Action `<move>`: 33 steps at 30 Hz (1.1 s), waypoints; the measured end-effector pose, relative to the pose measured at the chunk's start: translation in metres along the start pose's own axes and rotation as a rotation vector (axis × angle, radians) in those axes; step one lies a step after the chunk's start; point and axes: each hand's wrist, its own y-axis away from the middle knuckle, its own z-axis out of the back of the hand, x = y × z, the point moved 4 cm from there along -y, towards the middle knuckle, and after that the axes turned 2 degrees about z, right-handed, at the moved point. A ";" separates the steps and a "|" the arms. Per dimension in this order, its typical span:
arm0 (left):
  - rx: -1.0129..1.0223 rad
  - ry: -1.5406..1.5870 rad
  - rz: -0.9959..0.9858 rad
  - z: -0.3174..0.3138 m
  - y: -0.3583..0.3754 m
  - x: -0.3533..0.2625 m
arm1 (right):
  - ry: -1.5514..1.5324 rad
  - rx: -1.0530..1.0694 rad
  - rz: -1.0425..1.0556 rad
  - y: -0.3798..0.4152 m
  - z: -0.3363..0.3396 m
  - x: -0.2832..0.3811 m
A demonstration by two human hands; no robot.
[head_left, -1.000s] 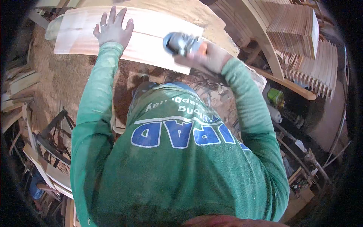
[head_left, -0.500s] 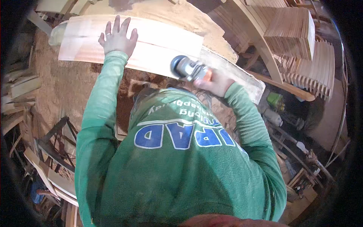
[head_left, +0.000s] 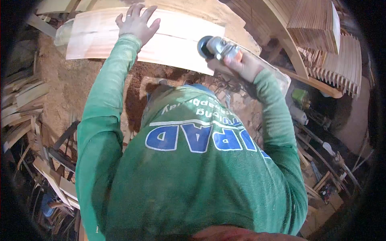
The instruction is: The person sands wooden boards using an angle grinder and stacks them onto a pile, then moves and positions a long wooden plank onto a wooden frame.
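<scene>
A pale, wide wooden board (head_left: 177, 50) lies across the bench in front of me. My left hand (head_left: 138, 25) rests on its left half with fingers spread, the fingertips at the far edge. In my right hand (head_left: 247, 66) is an angle grinder (head_left: 223, 48), gripped around its body. The grinder's round dark disc (head_left: 205, 47) overlaps the right end of the board in this view. A dark line runs lengthwise along the board's face.
The dusty bench top (head_left: 231, 16) extends behind the board. Stacked wooden pieces (head_left: 313, 26) and a row of curved slats (head_left: 339, 66) stand at the right. Scrap wood (head_left: 26, 100) is piled at the left. A green object (head_left: 299, 96) sits low on the right.
The grinder has moved right and away from me, toward the board's right end. My left hand has slid slightly right and farther away. The whole view has shifted a little.
</scene>
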 end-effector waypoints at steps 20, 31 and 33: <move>0.148 -0.025 -0.100 0.009 0.040 -0.016 | -0.047 -0.058 -0.142 -0.063 0.041 -0.049; 0.320 -0.239 -0.024 -0.006 0.116 -0.019 | 0.070 0.109 -0.122 -0.062 0.047 0.029; 0.302 -0.239 0.007 -0.010 0.116 -0.021 | 0.153 0.153 0.106 -0.054 0.028 0.029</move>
